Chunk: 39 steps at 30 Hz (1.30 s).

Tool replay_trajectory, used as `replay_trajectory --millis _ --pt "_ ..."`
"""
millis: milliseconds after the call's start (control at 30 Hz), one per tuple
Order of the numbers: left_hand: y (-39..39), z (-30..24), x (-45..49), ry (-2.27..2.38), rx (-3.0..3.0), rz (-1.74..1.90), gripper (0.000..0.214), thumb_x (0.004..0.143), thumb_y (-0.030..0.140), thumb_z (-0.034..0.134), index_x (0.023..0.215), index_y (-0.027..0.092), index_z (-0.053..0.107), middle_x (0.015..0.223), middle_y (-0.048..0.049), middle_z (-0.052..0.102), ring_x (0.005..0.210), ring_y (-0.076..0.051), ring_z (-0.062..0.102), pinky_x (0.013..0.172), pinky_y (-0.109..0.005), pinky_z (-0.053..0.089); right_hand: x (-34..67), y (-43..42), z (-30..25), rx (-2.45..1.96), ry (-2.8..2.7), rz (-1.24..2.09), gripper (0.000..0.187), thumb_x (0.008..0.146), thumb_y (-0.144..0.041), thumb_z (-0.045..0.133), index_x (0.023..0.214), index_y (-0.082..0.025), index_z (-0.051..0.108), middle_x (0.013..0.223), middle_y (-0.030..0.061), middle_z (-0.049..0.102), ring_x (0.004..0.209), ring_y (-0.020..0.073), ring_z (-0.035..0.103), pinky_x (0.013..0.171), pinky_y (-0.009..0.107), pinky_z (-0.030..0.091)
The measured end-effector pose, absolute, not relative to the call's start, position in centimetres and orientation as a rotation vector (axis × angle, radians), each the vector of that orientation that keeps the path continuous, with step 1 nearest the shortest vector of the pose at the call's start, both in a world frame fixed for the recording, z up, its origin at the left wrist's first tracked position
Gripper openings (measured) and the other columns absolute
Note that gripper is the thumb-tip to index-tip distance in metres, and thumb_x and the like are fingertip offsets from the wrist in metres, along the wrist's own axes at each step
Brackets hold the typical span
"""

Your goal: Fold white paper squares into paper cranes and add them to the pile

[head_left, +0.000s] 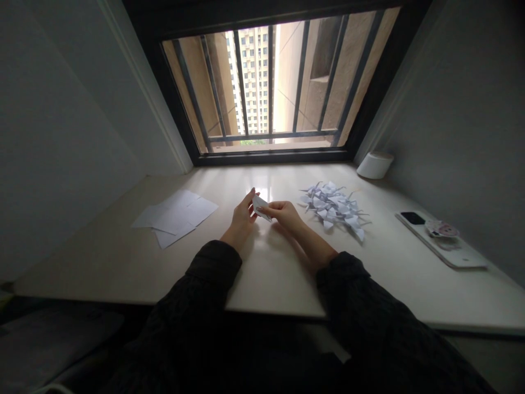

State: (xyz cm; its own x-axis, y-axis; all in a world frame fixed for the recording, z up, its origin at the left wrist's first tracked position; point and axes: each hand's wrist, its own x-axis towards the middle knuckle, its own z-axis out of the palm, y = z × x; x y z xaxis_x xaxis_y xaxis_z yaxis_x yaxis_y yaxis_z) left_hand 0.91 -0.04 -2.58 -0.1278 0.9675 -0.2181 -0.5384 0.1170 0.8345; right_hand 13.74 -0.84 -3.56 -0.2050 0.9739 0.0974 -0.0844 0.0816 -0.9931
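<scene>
Between my two hands is a small piece of folded white paper (261, 204), raised a little over the white ledge. My left hand (244, 212) grips its left side with the fingertips, partly hidden behind it. My right hand (286, 213) pinches the right side, thumb lying across the front. To the right lies a heap of white folded paper cranes (334, 205), many with thin pointed ends. Several flat sheets of white paper (174, 216) overlap on the left.
A phone (445, 243) with a round grip on its back lies at the right. Near the window's right corner stands a white cylindrical object (374, 165). The ledge (274, 284) ends in a front edge below my forearms. A barred window (268, 87) is behind it.
</scene>
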Motion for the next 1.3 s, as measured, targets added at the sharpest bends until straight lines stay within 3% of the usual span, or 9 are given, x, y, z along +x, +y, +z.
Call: replay_trajectory --millis 400,633,767,900,1300 --pt "0.3 -1.8 0.1 1.161 0.653 1.559 0.033 0.06 0.043 0.078 0.084 0.02 0.073 0.091 -0.0033 0.063 0.085 -0.014 0.055 0.069 -0.022 0.039 13.8 -0.9 -4.2 -1.023 -1.371 1.327 0.035 0.055 -0.049 0.078 0.054 -0.016 0.066 0.05 -0.0015 0.055 0.051 0.0106 0.045 0.055 0.027 0.031" --pt "1.2 -2.4 -1.5 1.169 0.724 1.48 0.039 0.066 0.053 0.073 0.094 0.025 0.072 0.114 -0.0067 0.063 0.103 -0.019 0.056 0.082 -0.028 0.042 14.2 -0.8 -3.5 -1.074 -1.277 1.301 0.035 0.055 -0.049 0.078 0.054 -0.016 0.067 0.052 0.0004 0.059 0.054 0.012 0.049 0.057 0.027 0.034" --pt "0.7 -2.8 -0.7 1.044 0.922 1.279 0.041 0.064 0.055 0.074 0.086 0.021 0.073 0.096 -0.0093 0.068 0.097 -0.022 0.06 0.086 -0.035 0.042 14.4 -0.5 -3.4 -1.062 -1.202 1.316 0.036 0.055 -0.05 0.078 0.063 -0.016 0.071 0.06 0.0025 0.064 0.06 0.0134 0.053 0.061 0.028 0.039" --pt "0.2 -2.7 -0.2 1.04 0.965 1.288 0.041 0.061 0.053 0.077 0.082 0.018 0.074 0.086 -0.008 0.068 0.09 -0.021 0.062 0.085 -0.034 0.042 14.4 -0.5 -3.4 -1.05 -1.213 1.327 0.036 0.054 -0.049 0.079 0.063 -0.016 0.071 0.06 0.0018 0.063 0.06 0.0128 0.052 0.062 0.028 0.039" --pt "-0.2 -1.7 0.3 1.065 0.83 1.418 0.03 0.064 0.041 0.075 0.084 0.02 0.074 0.094 -0.006 0.068 0.086 -0.017 0.06 0.074 -0.027 0.041 13.9 -0.8 -3.5 -1.024 -1.272 1.314 0.037 0.054 -0.051 0.078 0.054 -0.016 0.064 0.05 -0.0016 0.053 0.052 0.0101 0.043 0.055 0.027 0.031"
